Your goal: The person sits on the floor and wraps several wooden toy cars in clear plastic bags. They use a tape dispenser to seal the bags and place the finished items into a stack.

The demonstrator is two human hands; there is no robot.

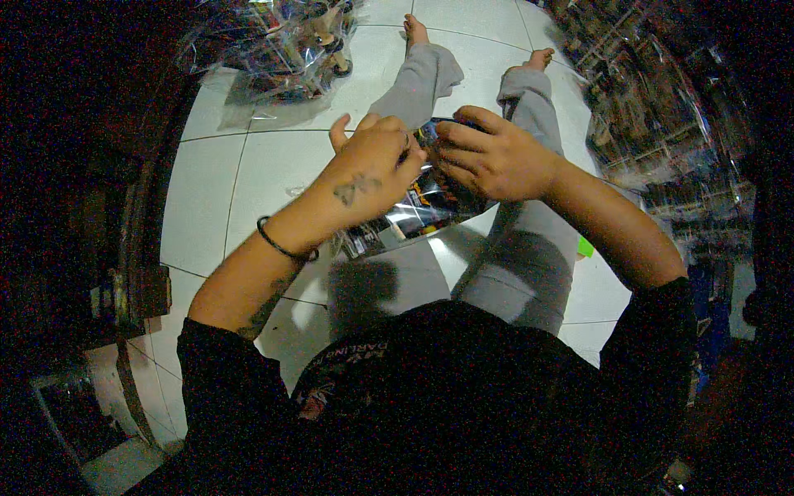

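Observation:
A dark, glossy plastic-wrapped package [442,202] with colourful print lies across my lap, between my legs. My left hand [372,161] is closed at its upper left part, thumb and forefinger pinched together while the other fingers stick out. From the other side, my right hand [500,157] curls its fingers over the package's upper part, close to the left fingertips. Clear shiny film reaches from under my left wrist toward the lower left corner. The fingertips and what exactly they pinch are partly hidden.
My legs in grey trousers [521,264] stretch out on a white tiled floor [203,194]. A clear plastic bag of mixed items [285,50] sits at the far left. Many plastic-wrapped packages [653,124] are piled at the right. Dark furniture [124,273] stands at the left.

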